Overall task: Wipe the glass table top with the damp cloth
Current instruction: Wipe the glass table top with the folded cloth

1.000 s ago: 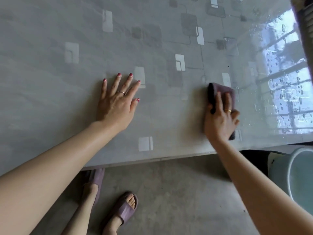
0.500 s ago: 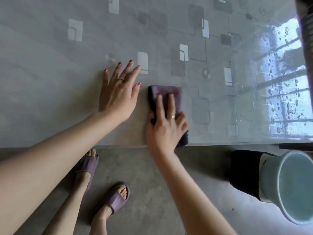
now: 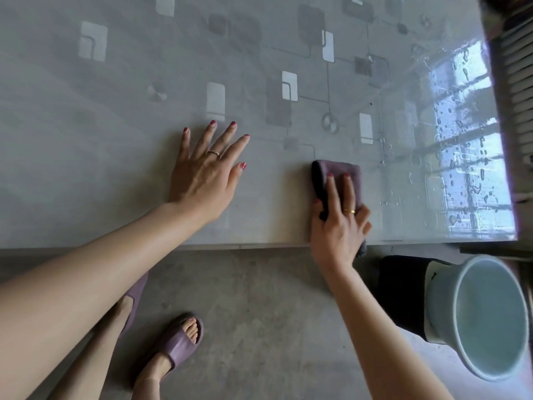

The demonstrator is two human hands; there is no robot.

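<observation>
The glass table top (image 3: 115,140) is grey with a pattern of pale and dark squares and fills the upper part of the head view. My left hand (image 3: 206,174) lies flat on it, fingers spread, holding nothing. My right hand (image 3: 340,223) presses a folded mauve damp cloth (image 3: 343,174) onto the glass near the table's front edge, to the right of my left hand. The cloth's near corner hangs just over the edge under my palm. Water drops (image 3: 461,168) sit on the glass at the right, where a window is reflected.
A pale blue bucket (image 3: 487,316) stands on the concrete floor at the lower right, beside a dark object (image 3: 401,295) under the table. My feet in mauve slippers (image 3: 178,342) stand in front of the table. A slatted object (image 3: 516,82) borders the table's right side.
My right hand has slid the cloth rightward along the front edge, away from my left hand, after sweeping left before. My left hand stays flat on the glass.
</observation>
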